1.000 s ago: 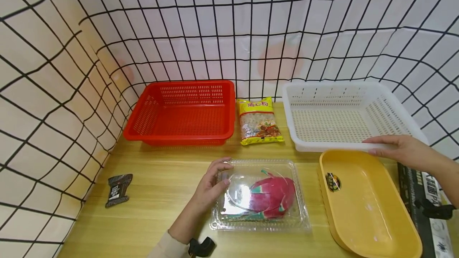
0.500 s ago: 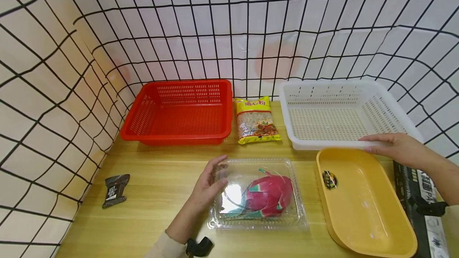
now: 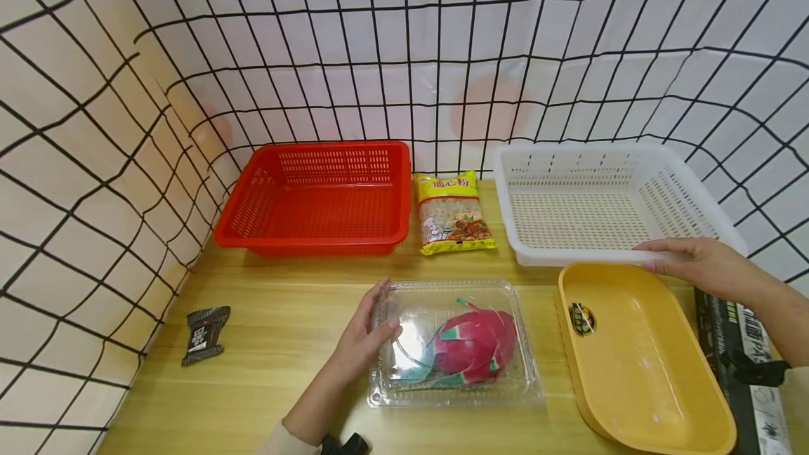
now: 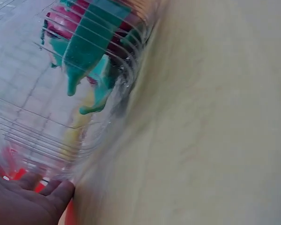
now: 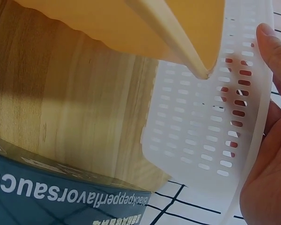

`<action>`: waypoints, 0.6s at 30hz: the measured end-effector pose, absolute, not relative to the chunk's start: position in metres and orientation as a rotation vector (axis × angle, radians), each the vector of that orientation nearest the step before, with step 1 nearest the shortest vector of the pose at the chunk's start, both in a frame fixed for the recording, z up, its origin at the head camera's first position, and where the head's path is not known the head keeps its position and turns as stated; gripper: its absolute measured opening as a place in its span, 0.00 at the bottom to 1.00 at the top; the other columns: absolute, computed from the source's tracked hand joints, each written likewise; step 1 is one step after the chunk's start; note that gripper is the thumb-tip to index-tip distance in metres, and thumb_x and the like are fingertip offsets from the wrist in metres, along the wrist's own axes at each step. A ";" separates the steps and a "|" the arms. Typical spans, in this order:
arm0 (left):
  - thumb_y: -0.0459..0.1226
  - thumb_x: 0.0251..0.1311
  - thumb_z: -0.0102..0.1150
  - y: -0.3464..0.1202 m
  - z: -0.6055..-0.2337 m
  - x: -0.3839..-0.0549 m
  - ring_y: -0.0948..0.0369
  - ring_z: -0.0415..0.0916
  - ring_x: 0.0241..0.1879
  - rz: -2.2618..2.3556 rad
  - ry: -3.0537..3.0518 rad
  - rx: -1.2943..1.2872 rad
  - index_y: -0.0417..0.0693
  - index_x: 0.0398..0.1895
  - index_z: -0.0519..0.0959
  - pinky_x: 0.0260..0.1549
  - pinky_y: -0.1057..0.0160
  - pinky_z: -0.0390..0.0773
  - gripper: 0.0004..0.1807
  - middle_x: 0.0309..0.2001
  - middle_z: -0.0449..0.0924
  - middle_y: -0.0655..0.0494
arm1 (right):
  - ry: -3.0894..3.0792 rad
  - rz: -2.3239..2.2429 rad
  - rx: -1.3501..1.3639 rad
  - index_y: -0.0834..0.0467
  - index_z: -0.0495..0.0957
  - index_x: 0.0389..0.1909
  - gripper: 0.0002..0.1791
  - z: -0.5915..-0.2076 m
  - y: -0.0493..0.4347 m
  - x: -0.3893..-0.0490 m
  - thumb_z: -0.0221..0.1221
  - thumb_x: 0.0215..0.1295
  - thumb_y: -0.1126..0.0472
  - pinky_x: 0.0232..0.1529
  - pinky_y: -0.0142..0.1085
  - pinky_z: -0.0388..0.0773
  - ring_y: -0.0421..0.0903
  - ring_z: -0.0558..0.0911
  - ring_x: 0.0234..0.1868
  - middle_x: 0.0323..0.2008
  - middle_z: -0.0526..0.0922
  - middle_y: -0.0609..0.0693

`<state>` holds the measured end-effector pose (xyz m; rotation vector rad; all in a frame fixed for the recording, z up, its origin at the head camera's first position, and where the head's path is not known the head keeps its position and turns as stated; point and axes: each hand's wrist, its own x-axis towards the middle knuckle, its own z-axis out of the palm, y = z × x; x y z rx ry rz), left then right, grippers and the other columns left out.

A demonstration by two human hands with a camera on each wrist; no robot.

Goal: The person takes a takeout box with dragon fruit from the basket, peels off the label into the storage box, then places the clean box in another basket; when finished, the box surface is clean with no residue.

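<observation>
A clear plastic clamshell box (image 3: 527, 388) lies on the table with a pink-and-green dragon fruit (image 3: 477, 346) inside. My left hand (image 3: 354, 343) rests against the box's left side, thumb over its edge and the other fingers fairly straight. In the left wrist view, fingertips (image 4: 61, 192) touch the clear wall. At the right, my right hand (image 3: 704, 269) holds the near rim of a white perforated basket (image 3: 527, 256). Its thumb (image 5: 274, 47) lies outside the rim, and the other fingers show reddish through the holes from inside.
A yellow tray (image 3: 645, 364) stands just before the white basket, beside a dark box (image 3: 752, 392) printed with black pepper flavor sauce. A red basket (image 3: 316, 234) and a yellow pasta bag (image 3: 455, 216) are at the back. A small black wrapped snack (image 3: 206, 335) lies left.
My left hand's fingers have straightened and slid back from over the box's top left corner to its left side. The right hand keeps its place on the white basket's rim.
</observation>
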<state>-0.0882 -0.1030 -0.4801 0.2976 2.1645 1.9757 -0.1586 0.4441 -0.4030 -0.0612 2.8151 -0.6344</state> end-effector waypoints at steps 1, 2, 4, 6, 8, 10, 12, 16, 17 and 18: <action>0.41 0.69 0.56 -0.103 -0.480 -0.087 0.37 0.52 0.77 1.991 2.136 0.301 0.53 0.82 0.51 0.70 0.34 0.62 0.41 0.81 0.51 0.41 | 2.815 -0.639 -0.063 0.65 0.71 0.69 0.41 -0.403 0.444 -0.159 0.58 0.71 0.36 0.53 0.75 0.66 0.79 0.68 0.63 0.61 0.76 0.76; 0.41 0.69 0.56 -0.103 -0.480 -0.086 0.37 0.54 0.76 2.000 2.116 0.297 0.53 0.82 0.50 0.67 0.35 0.67 0.41 0.80 0.50 0.40 | 2.815 -0.644 -0.065 0.65 0.71 0.69 0.41 -0.403 0.444 -0.159 0.58 0.71 0.36 0.53 0.75 0.66 0.79 0.68 0.63 0.61 0.76 0.77; 0.41 0.68 0.56 -0.102 -0.480 -0.085 0.36 0.56 0.74 2.014 2.098 0.299 0.53 0.82 0.49 0.64 0.36 0.71 0.42 0.80 0.51 0.40 | 2.814 -0.650 -0.064 0.65 0.71 0.69 0.40 -0.404 0.444 -0.159 0.58 0.71 0.36 0.53 0.75 0.66 0.79 0.68 0.63 0.61 0.75 0.77; 0.41 0.68 0.56 -0.100 -0.480 -0.084 0.37 0.55 0.75 2.020 2.127 0.307 0.53 0.81 0.51 0.66 0.36 0.67 0.41 0.79 0.53 0.40 | 2.813 -0.656 -0.059 0.65 0.71 0.69 0.40 -0.404 0.445 -0.159 0.58 0.71 0.37 0.53 0.75 0.66 0.79 0.68 0.63 0.62 0.75 0.77; 0.39 0.67 0.55 -0.099 -0.480 -0.083 0.37 0.56 0.75 2.031 2.161 0.311 0.51 0.81 0.52 0.69 0.35 0.62 0.40 0.78 0.55 0.40 | 2.811 -0.661 -0.052 0.65 0.71 0.69 0.41 -0.405 0.445 -0.159 0.58 0.70 0.36 0.54 0.75 0.67 0.79 0.68 0.63 0.62 0.74 0.77; 0.36 0.68 0.53 -0.096 -0.479 -0.083 0.36 0.56 0.75 2.067 2.150 0.336 0.47 0.80 0.53 0.71 0.37 0.59 0.38 0.77 0.56 0.38 | 2.810 -0.662 -0.047 0.66 0.71 0.69 0.41 -0.405 0.445 -0.158 0.58 0.70 0.36 0.54 0.75 0.67 0.79 0.68 0.63 0.62 0.74 0.77; 0.34 0.69 0.52 -0.094 -0.477 -0.082 0.34 0.58 0.74 2.099 2.113 0.335 0.44 0.80 0.52 0.69 0.39 0.64 0.38 0.78 0.55 0.37 | 2.807 -0.660 -0.043 0.66 0.71 0.69 0.41 -0.405 0.444 -0.158 0.58 0.70 0.36 0.53 0.74 0.67 0.79 0.68 0.63 0.61 0.75 0.77; 0.35 0.71 0.51 -0.091 -0.469 -0.078 0.30 0.59 0.73 2.113 2.063 0.282 0.46 0.80 0.52 0.64 0.39 0.73 0.36 0.79 0.53 0.39 | 2.814 -0.657 -0.049 0.66 0.71 0.69 0.41 -0.405 0.444 -0.158 0.58 0.70 0.36 0.53 0.74 0.68 0.79 0.69 0.62 0.60 0.77 0.76; 0.35 0.72 0.50 -0.091 -0.467 -0.078 0.30 0.58 0.74 2.101 2.063 0.268 0.47 0.80 0.51 0.62 0.38 0.74 0.36 0.80 0.51 0.40 | 2.816 -0.656 -0.049 0.66 0.71 0.69 0.41 -0.404 0.444 -0.158 0.58 0.70 0.36 0.53 0.74 0.68 0.79 0.69 0.62 0.60 0.77 0.76; 0.36 0.72 0.50 -0.091 -0.465 -0.077 0.30 0.57 0.74 2.095 2.061 0.263 0.48 0.80 0.51 0.61 0.37 0.75 0.36 0.80 0.50 0.41 | 2.819 -0.658 -0.050 0.66 0.72 0.69 0.41 -0.405 0.444 -0.158 0.58 0.70 0.36 0.53 0.74 0.68 0.79 0.69 0.62 0.60 0.77 0.75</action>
